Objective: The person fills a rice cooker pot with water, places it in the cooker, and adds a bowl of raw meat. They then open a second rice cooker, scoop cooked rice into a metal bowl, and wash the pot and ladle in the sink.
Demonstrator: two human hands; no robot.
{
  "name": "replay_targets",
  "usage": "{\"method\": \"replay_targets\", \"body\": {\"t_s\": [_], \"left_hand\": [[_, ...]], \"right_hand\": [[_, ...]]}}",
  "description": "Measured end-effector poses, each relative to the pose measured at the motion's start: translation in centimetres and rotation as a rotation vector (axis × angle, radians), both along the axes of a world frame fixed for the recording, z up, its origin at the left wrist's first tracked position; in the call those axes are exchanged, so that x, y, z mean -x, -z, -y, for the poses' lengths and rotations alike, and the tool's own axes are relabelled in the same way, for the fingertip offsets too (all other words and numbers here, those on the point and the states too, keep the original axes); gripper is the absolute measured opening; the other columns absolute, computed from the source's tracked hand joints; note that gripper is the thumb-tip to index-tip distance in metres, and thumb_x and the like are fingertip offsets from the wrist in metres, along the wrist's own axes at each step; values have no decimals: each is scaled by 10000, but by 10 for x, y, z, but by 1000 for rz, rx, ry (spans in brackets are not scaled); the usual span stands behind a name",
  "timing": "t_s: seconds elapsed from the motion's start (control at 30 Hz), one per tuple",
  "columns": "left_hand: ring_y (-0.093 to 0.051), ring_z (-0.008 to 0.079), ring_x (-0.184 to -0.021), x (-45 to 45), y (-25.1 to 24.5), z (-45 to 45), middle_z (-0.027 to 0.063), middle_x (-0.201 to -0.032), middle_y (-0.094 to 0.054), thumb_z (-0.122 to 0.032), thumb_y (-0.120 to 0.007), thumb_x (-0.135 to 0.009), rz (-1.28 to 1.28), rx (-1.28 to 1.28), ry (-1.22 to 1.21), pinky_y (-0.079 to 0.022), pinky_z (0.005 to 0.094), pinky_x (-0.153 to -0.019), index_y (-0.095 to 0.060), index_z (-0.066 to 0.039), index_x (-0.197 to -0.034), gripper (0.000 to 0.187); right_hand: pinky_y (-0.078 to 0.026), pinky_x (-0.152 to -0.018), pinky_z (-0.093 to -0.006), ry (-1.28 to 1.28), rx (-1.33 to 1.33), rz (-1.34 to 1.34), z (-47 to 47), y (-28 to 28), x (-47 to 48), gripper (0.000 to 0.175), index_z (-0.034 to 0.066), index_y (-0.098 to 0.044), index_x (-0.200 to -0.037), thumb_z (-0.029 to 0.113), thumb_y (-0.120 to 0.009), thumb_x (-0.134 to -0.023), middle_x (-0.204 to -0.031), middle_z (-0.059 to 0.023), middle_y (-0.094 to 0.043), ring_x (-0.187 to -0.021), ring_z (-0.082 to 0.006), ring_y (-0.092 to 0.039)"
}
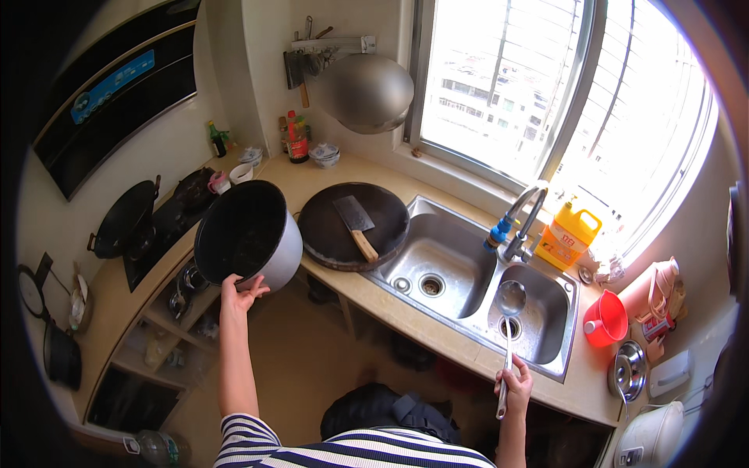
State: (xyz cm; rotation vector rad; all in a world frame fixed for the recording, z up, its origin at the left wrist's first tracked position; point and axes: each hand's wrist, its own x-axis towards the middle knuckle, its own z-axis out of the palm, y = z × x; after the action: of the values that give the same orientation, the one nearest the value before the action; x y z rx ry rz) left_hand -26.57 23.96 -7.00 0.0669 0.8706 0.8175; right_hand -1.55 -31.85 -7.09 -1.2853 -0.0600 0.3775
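Observation:
My left hand [244, 292] grips the rim of a large, deep metal pot [287, 248], tilted so its dark inside shows. My right hand [515, 387] is closed around the handle of a metal ladle [511, 299], whose bowl hangs over the right basin of the steel double sink [468, 323]. Between the pot and the sink, a cleaver [354, 215] with a wooden handle lies on a round dark board or pan lid [316, 225]; which of the two it is I cannot tell.
A faucet [518, 245] rises behind the sink, beside a yellow detergent jug [564, 234]. A red plastic dipper [606, 319] and a steel bowl [627, 370] stand at the right. Leftward are a wok [126, 219] by the stove and a soy sauce bottle [297, 143]. The counter's front edge [433, 331] runs before me.

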Motion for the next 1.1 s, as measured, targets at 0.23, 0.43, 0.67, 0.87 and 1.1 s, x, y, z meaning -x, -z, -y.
{"method": "replay_targets", "body": {"t_s": [0.23, 0.43, 0.67, 0.87, 1.1], "left_hand": [[12, 494, -1283, -104, -6, -143, 204, -1370, 293, -237, -521, -812, 166, 275, -65, -567, 427, -723, 86, -18, -1360, 847], [82, 447, -1299, -151, 2, -201, 159, -1341, 373, -218, -526, -816, 63, 298, 6, -574, 407, -699, 67, -78, -1378, 829], [44, 424, -1314, -167, 7, -192, 209, -1392, 257, -420, -740, -656, 25, 19, 233, -481, 459, -853, -16, -73, -1387, 1086], [-374, 231, -1175, -238, 47, 24, 131, -1274, -400, -139, -626, -790, -721, -1327, 387, -335, 384, -945, -316, -73, -1322, 619], [-522, 353, -1032, -395, 58, 202, 202, -1159, -528, -88, -575, -732, -400, -2328, 1636, -413, 407, -892, -542, -162, -1177, 452]], "right_hand": [[-426, -382, -227, 120, 147, -62, -77, -1, -9, 416, -34, -409, -1173, -10, -550, -782, -637, -116, -578, -410, -149, -518], [-429, -404, -220, 103, 268, -129, -113, -3, -12, 424, -24, -419, -1181, 5, -561, -782, -629, -94, -586, -435, -128, -526], [-416, -395, -227, 76, 214, -255, -145, 8, -44, 434, -21, -415, -1189, 46, -584, -795, -659, -91, -591, -440, -120, -514], [-422, -463, -234, -5, 153, -297, -176, 23, -93, 444, -60, -409, -1172, 79, -610, -800, -681, -98, -599, -528, -123, -549], [-436, -548, -224, -387, 220, -357, -200, 35, -148, 391, -49, -481, -1094, 151, -639, -797, -734, -76, -595, -633, -118, -576]]}}
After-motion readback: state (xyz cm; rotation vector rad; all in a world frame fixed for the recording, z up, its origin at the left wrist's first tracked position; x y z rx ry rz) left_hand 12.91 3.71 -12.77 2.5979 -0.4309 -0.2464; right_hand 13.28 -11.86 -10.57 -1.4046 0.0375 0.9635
